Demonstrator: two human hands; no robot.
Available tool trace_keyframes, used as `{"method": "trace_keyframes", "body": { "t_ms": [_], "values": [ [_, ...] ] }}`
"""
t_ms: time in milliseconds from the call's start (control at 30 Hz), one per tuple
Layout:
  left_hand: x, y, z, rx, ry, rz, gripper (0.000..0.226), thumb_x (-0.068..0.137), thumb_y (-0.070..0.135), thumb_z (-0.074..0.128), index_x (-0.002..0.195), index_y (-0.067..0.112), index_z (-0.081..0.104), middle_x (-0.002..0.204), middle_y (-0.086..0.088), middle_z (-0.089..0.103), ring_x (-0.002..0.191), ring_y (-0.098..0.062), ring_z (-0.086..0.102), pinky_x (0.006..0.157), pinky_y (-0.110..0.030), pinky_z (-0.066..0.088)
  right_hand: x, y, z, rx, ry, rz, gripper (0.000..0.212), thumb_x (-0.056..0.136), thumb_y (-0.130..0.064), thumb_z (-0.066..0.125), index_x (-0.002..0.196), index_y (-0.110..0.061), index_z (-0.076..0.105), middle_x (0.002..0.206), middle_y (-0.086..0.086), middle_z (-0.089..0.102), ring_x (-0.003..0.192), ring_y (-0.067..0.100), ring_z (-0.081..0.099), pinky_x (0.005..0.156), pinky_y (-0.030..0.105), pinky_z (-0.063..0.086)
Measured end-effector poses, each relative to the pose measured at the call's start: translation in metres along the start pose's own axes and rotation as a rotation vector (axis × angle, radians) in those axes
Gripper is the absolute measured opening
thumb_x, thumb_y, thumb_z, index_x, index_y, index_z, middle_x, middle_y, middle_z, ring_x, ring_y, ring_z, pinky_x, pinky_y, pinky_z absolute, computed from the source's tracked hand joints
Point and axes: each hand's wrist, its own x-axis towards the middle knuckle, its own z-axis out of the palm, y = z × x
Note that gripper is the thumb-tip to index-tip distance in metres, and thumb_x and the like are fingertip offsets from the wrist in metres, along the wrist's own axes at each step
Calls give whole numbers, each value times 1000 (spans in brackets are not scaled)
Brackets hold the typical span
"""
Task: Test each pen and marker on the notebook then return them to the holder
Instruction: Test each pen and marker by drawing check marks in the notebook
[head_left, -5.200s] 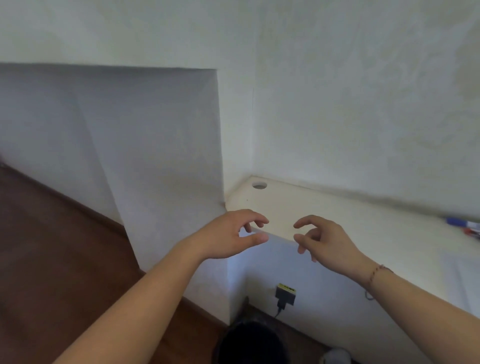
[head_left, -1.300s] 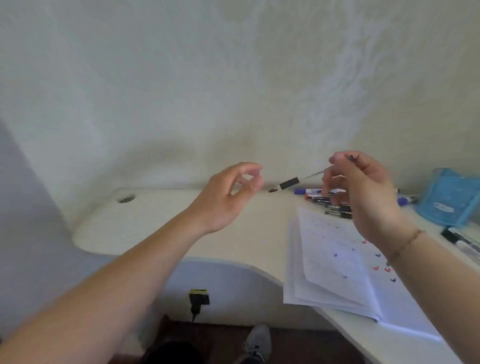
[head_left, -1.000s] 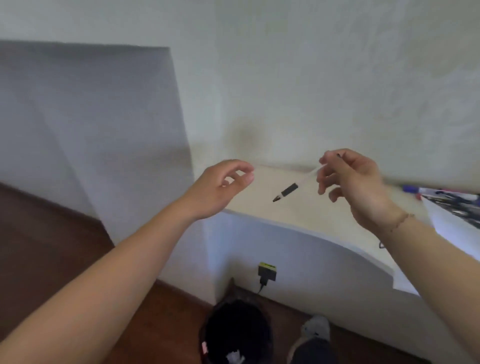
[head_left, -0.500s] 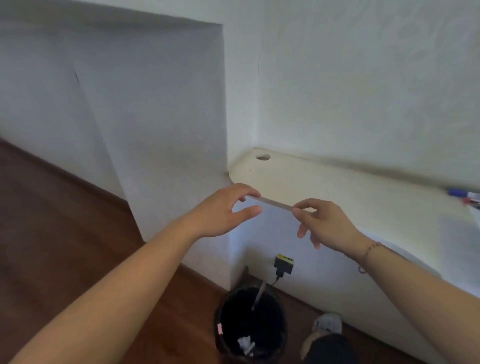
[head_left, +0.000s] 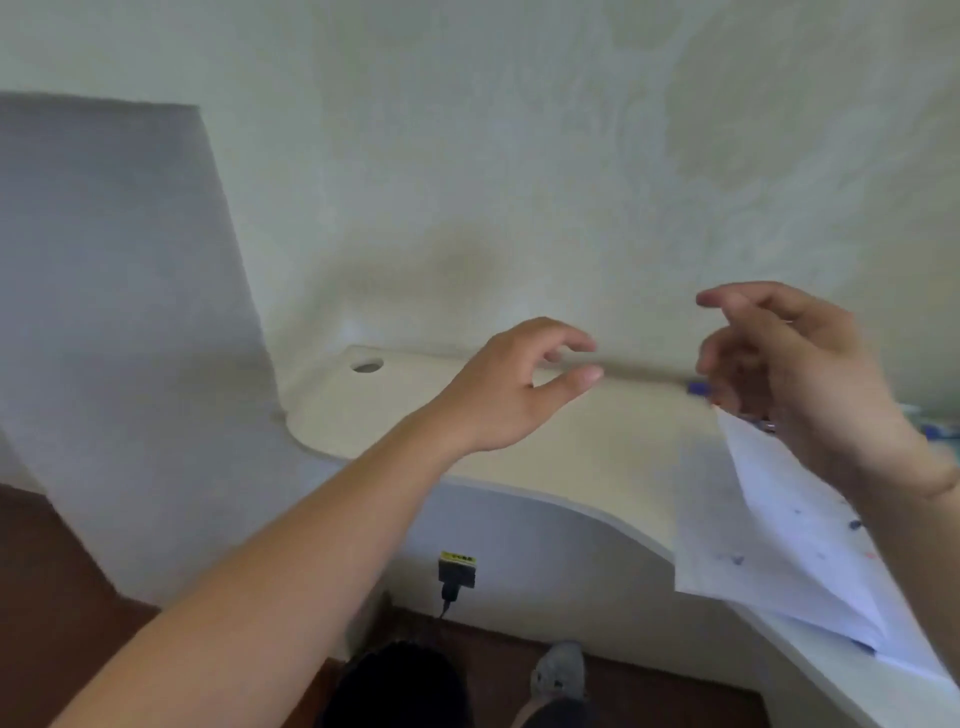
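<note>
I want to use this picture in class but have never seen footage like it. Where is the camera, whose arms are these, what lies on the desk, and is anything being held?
The camera sits on a person's head, looking down at their own bare arms. The left hand and right hand hang above a pale desk, fingers loosely curled, holding nothing visible. An open notebook with small ink marks lies at the right; a blue marker peeks out behind the right hand. A dark bin stands on the floor.
</note>
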Motion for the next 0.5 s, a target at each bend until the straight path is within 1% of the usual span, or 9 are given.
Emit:
{"method": "trace_keyframes", "body": {
  "t_ms": [100,133,200,233,267,333,367,433,500],
  "values": [
    [55,32,53,-50,-49,83,24,93,37,61,115,26,63,116,16,61,103,-5,56,88,-22,46,5,13,-85,-34,221,61,21,98,-21,50,85,-22,67,53,1,60,35,17,44,37,15,28],
    [71,39,73,-53,-73,97,24,93,36,62,114,25,63,116,15,61,102,-7,57,87,-24,46,6,24,-111,-96,275,90,17,96,-21,53,88,-19,67,55,1,61,36,16,45,35,16,28],
    [98,52,112,-44,-139,117,24,91,36,64,113,24,64,115,11,63,100,-10,58,86,-29,48,7,54,-157,-309,336,166,9,93,-17,60,93,-14,68,62,3,65,37,11,49,34,16,33],
    [109,57,131,-38,-184,125,25,91,36,65,112,23,65,114,8,64,98,-11,59,86,-30,48,7,71,-176,-461,337,197,7,91,-15,62,93,-15,69,69,4,67,41,8,53,38,16,38],
    [120,61,148,-26,-239,129,25,90,35,66,111,22,65,112,5,65,96,-12,59,85,-30,48,7,89,-192,-638,316,220,7,90,-16,64,92,-18,70,76,4,68,49,5,57,47,16,43],
    [138,63,180,51,-377,128,27,88,34,68,111,20,66,110,1,66,92,-14,59,83,-30,49,6,116,-211,-945,221,275,9,89,-21,65,94,-26,72,89,-4,69,67,5,60,68,22,43],
    [146,62,194,127,-446,133,27,87,33,68,111,20,66,110,0,66,91,-16,59,82,-32,50,6,126,-216,-1045,164,296,12,90,-24,64,98,-27,72,94,-7,68,73,6,58,74,23,43],
    [157,56,218,313,-537,133,25,88,30,64,112,21,65,113,-1,65,96,-21,61,82,-35,51,9,141,-220,-1198,70,311,16,92,-29,60,104,-30,70,102,-10,65,85,10,58,79,26,46],
    [162,47,236,446,-556,98,23,91,25,57,113,23,64,116,0,63,102,-24,61,80,-34,52,14,151,-222,-1330,30,295,18,93,-34,57,107,-35,68,108,-10,65,96,14,59,80,31,52]
  ]
}}
